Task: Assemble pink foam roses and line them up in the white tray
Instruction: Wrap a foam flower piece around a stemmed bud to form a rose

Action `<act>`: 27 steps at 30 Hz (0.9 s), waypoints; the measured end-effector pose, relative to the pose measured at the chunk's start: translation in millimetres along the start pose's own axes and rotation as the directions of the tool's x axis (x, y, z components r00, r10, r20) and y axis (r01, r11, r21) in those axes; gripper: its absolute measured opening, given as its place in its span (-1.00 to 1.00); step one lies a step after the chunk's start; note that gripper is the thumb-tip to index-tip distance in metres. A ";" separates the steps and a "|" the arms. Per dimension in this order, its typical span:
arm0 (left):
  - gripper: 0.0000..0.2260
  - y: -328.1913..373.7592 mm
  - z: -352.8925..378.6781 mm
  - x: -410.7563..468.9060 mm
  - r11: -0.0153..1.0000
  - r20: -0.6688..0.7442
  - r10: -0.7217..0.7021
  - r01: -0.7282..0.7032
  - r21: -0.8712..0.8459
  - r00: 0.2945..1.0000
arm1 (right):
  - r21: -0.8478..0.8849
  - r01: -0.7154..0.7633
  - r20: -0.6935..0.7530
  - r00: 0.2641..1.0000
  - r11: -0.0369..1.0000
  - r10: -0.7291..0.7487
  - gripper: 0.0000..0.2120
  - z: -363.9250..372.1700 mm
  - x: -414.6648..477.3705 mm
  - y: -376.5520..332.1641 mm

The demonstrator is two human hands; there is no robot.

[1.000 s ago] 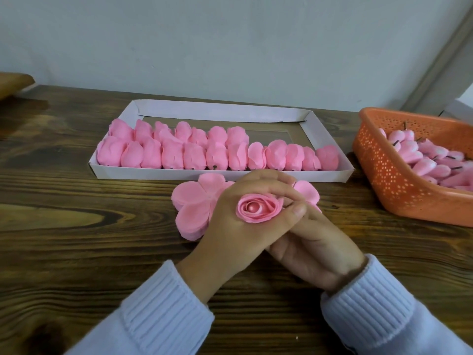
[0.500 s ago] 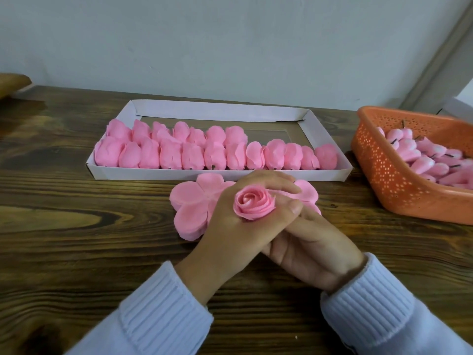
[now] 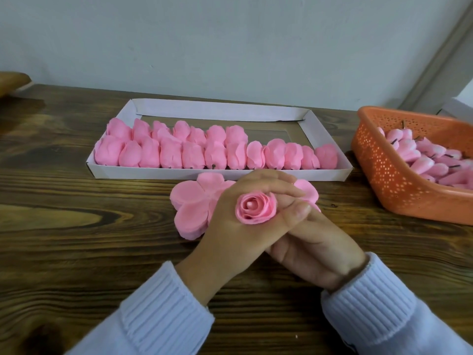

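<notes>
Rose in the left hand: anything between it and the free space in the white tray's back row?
Yes. The tray's near wall and the full front row of roses lie between the rose and the free back-row space. Nothing stands above them, so lifting over should probably work.

left hand (image 3: 230,226) grips the rose (image 3: 256,207), right hand (image 3: 314,249) apparently cupped beneath.

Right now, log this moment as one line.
left hand grips rose | right hand beneath, fingers hidden | petals on table | tray: roses in two rows
</notes>
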State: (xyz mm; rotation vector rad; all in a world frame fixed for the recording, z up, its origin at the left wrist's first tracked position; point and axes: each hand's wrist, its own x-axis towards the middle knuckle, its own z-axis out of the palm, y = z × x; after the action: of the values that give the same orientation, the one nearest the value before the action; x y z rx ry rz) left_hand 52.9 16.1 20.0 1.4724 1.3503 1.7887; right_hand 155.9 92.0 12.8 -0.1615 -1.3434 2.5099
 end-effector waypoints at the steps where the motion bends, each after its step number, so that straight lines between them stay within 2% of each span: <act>1: -0.88 -0.1 -0.3 -0.1 1.000 -0.014 -0.002 0.002 -0.009 1.000 | 0.010 0.013 0.004 1.000 1.000 -0.013 -0.55 -0.5 0.1 0.2; 3: -0.87 -1.0 -0.6 -0.2 0.999 -0.038 -0.021 0.020 -0.043 0.999 | 0.065 0.013 0.019 1.000 0.998 -0.014 -0.46 -1.2 0.7 0.9; 5: -0.84 -2.4 -0.7 -0.1 0.996 -0.049 -0.056 0.052 -0.079 0.997 | 0.101 -0.023 0.035 0.999 0.995 0.020 -0.47 -1.0 1.8 0.8; 9: -0.89 -5.3 0.8 0.6 0.989 -0.033 -0.120 0.117 -0.092 0.992 | 0.035 -0.115 -0.039 0.992 0.993 0.117 -0.74 2.2 3.2 3.5; 11: -0.89 -5.9 1.1 0.2 0.991 -0.036 -0.119 0.116 -0.069 0.992 | 0.010 -0.085 -0.078 0.993 0.996 0.085 -0.74 1.4 2.5 4.3; 13: -0.86 -5.8 1.3 -0.3 0.993 -0.041 -0.103 0.101 -0.061 0.994 | 0.001 -0.028 -0.088 0.996 1.000 0.028 -0.67 0.8 1.5 3.2; 15: -0.86 -6.6 1.6 0.1 0.992 -0.065 -0.106 0.100 -0.078 0.992 | 0.024 0.009 -0.081 0.997 1.000 -0.007 -0.50 -1.9 1.0 3.1; 17: -0.90 -7.3 2.3 1.1 0.990 -0.082 -0.119 0.112 -0.085 0.990 | 0.095 0.015 -0.054 0.998 0.995 -0.010 -0.40 -3.2 1.5 2.6; 19: -0.88 -7.2 2.5 1.7 0.985 -0.083 -0.137 0.127 -0.113 0.987 | 0.106 -0.030 -0.047 0.998 0.994 0.035 -0.39 -3.3 1.8 2.1; 21: -0.88 -7.0 2.1 1.6 0.982 -0.082 -0.146 0.134 -0.136 0.986 | 0.036 -0.142 -0.089 0.986 0.989 0.144 -0.47 -1.9 2.4 1.8; 23: -0.89 -6.8 2.6 1.3 0.983 -0.070 -0.152 0.143 -0.118 0.986 | -0.049 -0.181 -0.152 0.973 0.982 0.172 -0.62 -0.7 2.9 2.7; 25: -0.89 -6.3 3.0 0.9 0.987 -0.057 -0.135 0.129 -0.098 0.989 | -0.045 -0.130 -0.168 0.978 0.990 0.121 -0.70 -0.2 3.0 3.7; 27: -0.90 -5.7 2.3 0.8 0.991 -0.058 -0.107 0.102 -0.091 0.993 | 0.015 -0.064 -0.128 0.990 0.998 0.065 -0.67 -0.8 2.0 3.6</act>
State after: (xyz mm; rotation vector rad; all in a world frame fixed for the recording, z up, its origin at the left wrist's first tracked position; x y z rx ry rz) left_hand 53.4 20.0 15.2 1.2858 1.3355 1.8167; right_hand 153.5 91.3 9.4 -0.3636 -1.2924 2.5113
